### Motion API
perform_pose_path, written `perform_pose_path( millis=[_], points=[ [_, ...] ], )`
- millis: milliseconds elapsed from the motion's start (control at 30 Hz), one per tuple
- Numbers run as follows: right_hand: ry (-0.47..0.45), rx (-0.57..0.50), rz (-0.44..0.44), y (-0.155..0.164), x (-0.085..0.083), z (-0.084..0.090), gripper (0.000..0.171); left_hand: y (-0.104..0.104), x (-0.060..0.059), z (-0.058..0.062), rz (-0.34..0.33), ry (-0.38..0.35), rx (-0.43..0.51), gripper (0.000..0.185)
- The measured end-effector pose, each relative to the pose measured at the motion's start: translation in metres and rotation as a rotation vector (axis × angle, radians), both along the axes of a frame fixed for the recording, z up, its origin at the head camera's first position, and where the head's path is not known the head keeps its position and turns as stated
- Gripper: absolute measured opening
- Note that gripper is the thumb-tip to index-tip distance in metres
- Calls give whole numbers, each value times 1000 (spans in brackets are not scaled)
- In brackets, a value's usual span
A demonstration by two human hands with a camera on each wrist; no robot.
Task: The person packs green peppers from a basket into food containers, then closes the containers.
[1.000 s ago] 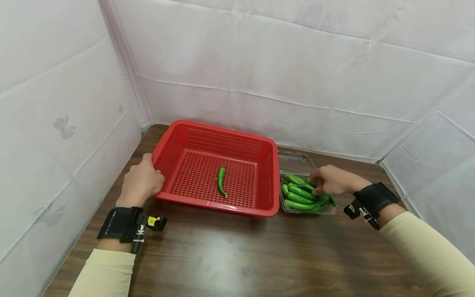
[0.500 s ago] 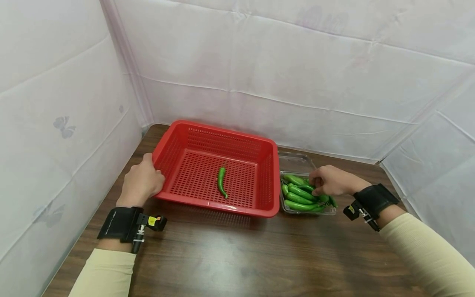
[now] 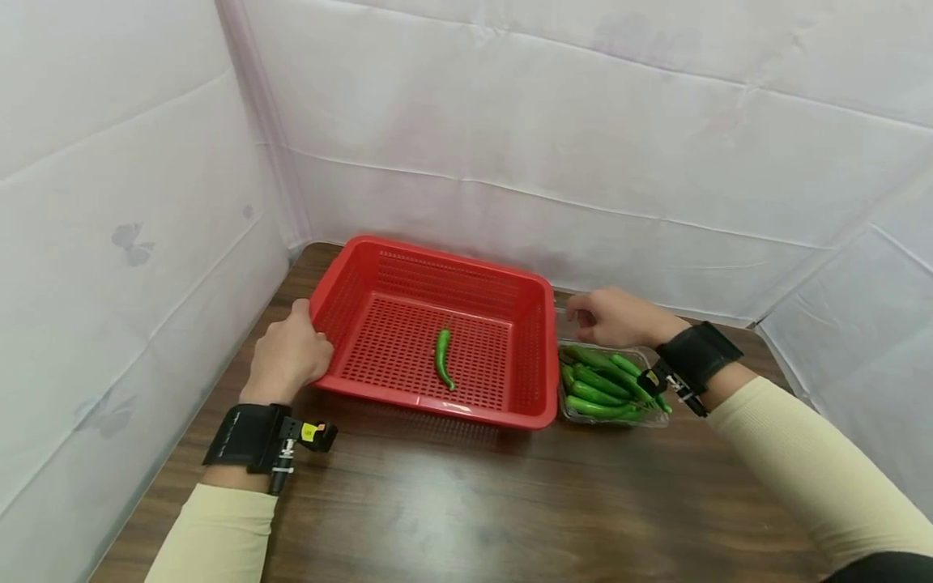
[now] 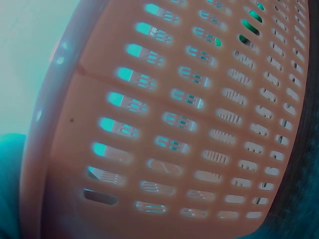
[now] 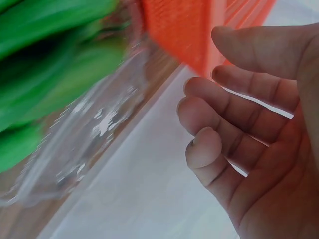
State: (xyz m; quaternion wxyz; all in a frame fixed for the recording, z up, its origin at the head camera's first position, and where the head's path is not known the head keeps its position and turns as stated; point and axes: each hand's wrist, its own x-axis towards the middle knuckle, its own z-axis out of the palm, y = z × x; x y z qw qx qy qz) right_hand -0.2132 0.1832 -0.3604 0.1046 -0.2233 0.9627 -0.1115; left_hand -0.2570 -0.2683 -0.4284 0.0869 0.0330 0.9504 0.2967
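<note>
My left hand (image 3: 287, 356) grips the left rim of a red perforated plastic basket (image 3: 437, 402). The basket's slotted side wall (image 4: 65, 149) fills the left wrist view, where that hand's fingers are hidden. On the basket floor lies a single green chili pepper (image 3: 442, 356). Right of the basket, several green chilies (image 3: 594, 395) are piled in a clear plastic box (image 3: 659, 419). My right hand (image 3: 619, 316) hovers beyond the pile, near the box's flipped-back lid. In the right wrist view its fingers (image 5: 199, 112) are loosely bent and hold nothing.
The box stands right beside the basket on a dark wooden table (image 3: 437, 502). A white sheet (image 3: 466, 121) hangs as walls behind and at both sides, close to the table's back edge.
My right hand has come up off the chilies and moved back and left, holding nothing. The left hand keeps its grip on the basket; the head view has shifted slightly.
</note>
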Motion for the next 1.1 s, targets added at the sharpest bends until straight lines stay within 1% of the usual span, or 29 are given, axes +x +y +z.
perform_pose_path(
  millis=[67,133,200,267,300,400,500,600,700,800,933,1100],
  points=[
    [1,25,13,-16,-9,3,16,3,1,0,9,-3,-3,58],
    [-15,57,17,-34,-17,6,21,7,1,0,11,-10,-1,59],
    [-41,101,27,-52,-25,8,30,11,1,0,14,-16,-3,59],
    [-66,141,60,-72,-33,7,40,15,2,0,16,-21,-8,59],
    [-79,160,81,-82,-37,5,43,16,2,0,16,-23,-10,59],
    [-100,226,160,-110,-48,-5,42,21,4,0,13,-27,-14,59],
    [-103,302,223,-134,-55,-20,38,26,6,1,5,-28,-7,61],
    [-97,382,268,-151,-59,-34,32,29,7,2,0,-23,1,63],
    [-66,464,315,-160,-62,-45,24,33,9,2,-8,-7,10,63],
    [-43,513,333,-160,-62,-54,28,36,10,2,-14,7,16,63],
    [-39,496,349,-154,-60,-62,32,40,11,2,-15,9,16,63],
    [-66,430,377,-144,-58,-67,21,41,11,4,-23,19,21,64]
  ],
)
